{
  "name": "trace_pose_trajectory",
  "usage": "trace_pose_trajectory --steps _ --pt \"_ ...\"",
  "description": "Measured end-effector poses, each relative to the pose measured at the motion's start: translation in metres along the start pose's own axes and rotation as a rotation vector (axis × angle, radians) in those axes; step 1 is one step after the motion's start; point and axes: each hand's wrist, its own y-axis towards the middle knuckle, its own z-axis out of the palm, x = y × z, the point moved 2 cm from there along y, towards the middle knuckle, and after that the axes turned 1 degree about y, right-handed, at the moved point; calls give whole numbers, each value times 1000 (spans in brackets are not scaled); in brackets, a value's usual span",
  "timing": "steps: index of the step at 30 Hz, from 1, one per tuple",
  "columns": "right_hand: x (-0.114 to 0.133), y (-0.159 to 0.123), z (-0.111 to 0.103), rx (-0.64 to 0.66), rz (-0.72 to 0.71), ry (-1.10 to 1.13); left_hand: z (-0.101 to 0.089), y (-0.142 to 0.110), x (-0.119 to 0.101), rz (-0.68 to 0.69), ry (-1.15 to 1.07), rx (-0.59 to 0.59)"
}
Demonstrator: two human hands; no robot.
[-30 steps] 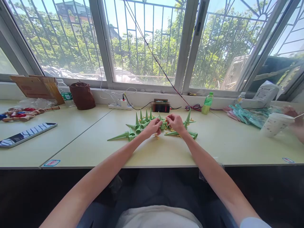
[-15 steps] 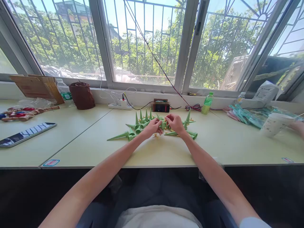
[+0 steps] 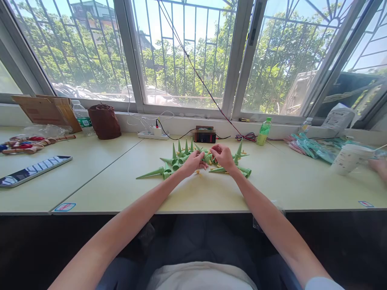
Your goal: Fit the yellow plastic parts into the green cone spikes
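Observation:
In the head view, my left hand (image 3: 194, 162) is closed around a green plastic cone (image 3: 198, 148), whose pointed end shows above the fingers. Close by on the right, my right hand (image 3: 223, 156) pinches what looks like a small yellow piece at its fingertips, mostly hidden. Several green cones lie or stand around both hands, among them a long one (image 3: 150, 173) lying at the left and an upright one (image 3: 238, 152) at the right. A loose yellow piece (image 3: 198, 172) rests on the table below my left hand.
Behind the cones stands a dark boxy device (image 3: 204, 135) with cables. A green bottle (image 3: 264, 131) and a white cup (image 3: 352, 159) are at the right, near another person's hand (image 3: 379, 166). Leftward lie a phone (image 3: 34, 171), a brown bag (image 3: 104, 121) and a power strip (image 3: 153, 134).
My two hands stay almost in place, with the green cone's tip tilting slightly leftward. At the far right, the other person's hand and the cup have shifted a little.

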Motion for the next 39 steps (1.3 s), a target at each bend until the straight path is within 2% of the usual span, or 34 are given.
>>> trace_pose_trajectory --steps 11,28,33,36,39 --pt "3 -2 -1 -6 -33 -9 1 -4 -1 28 10 46" --pt "3 -1 -1 87 14 -46 1 -4 -3 169 175 -17" --pt "1 -1 -1 106 -4 31 -3 -2 1 320 385 -7" --pt "1 -1 -1 115 -1 79 -3 -7 -1 405 588 -28" --pt "1 -2 -1 133 12 109 -3 -12 -4 458 687 -29"
